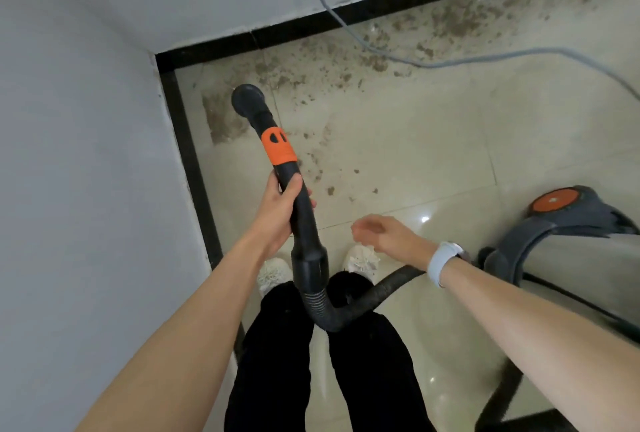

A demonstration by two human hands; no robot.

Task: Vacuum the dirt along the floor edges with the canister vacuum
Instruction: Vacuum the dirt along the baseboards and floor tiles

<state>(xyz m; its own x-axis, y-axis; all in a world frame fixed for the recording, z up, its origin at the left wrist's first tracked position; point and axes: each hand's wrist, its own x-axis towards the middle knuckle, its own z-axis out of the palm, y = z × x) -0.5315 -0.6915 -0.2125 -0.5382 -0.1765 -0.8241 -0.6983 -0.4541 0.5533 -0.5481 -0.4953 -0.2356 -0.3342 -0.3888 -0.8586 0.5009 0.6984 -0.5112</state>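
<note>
My left hand (282,209) grips the black vacuum wand (301,223) just below its orange collar (278,146). The wand's round nozzle end (247,100) points down at the corner of the floor, over a brown patch of dirt (220,123). More dirt (433,26) is scattered along the far black baseboard (277,40). My right hand (377,232) hovers free with fingers loosely curled, holding nothing; a white watch is on its wrist. The ribbed black hose (346,310) bends from the wand toward the grey canister vacuum (568,223) at the right, which has an orange top disc.
White walls meet at the corner on the left and at the back, edged by black baseboard (194,171). A grey power cord (467,62) hangs from the wall and trails across the glossy tiled floor. My feet in white shoes (362,258) stand below the wand.
</note>
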